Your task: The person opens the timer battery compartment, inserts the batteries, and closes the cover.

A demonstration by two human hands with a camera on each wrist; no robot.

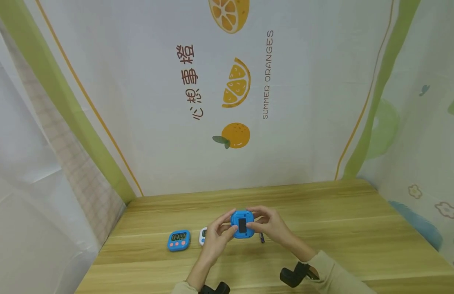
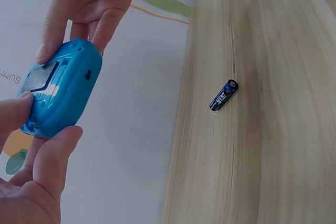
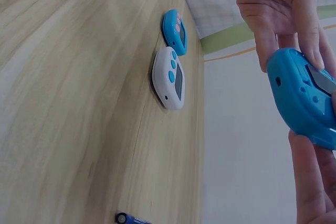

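Both hands hold a blue digital timer above the table, its back with a dark rectangular panel facing the head view. My left hand grips its left edge, thumb on the back. On the opposite edge, my right hand pinches it, with the thumb at the dark panel. In the left wrist view, the left hand is below the timer and the right hand above it. A dark battery lies on the table beneath the hands; the right hand partly covers it in the head view.
A white timer with blue buttons lies on the wooden table, partly behind the left hand in the head view. Left of it lies another blue timer with pink buttons and digits on its display. A printed curtain hangs behind the table.
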